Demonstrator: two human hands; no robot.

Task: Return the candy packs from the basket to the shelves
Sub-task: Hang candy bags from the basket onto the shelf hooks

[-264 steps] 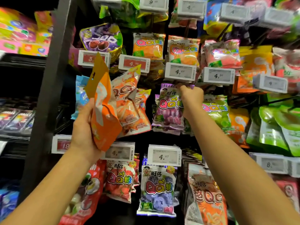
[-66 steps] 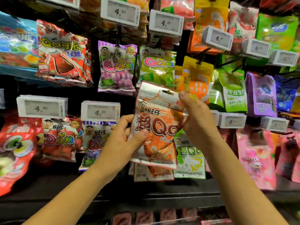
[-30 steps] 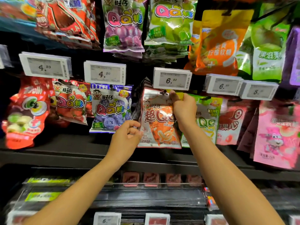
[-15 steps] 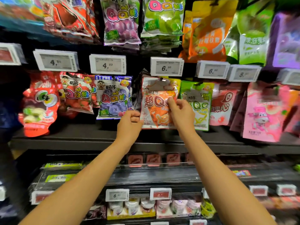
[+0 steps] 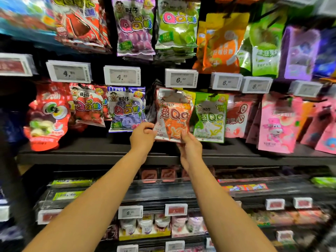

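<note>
Both hands, left and right, pinched the orange candy pack's bottom corners, apparently to straighten it on its peg.

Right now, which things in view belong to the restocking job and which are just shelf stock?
In the job:
- orange cola QQ pack, hanging under the 6.50 price tag
- left hand and right hand, both holding its bottom edge

Just there:
- green QQ pack
- blue QQ pack
- pink cartoon pack

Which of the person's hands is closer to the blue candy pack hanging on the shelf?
Left. The left hand sits just below the blue candy pack's lower right corner; the right hand is farther right, under the orange pack.
</note>
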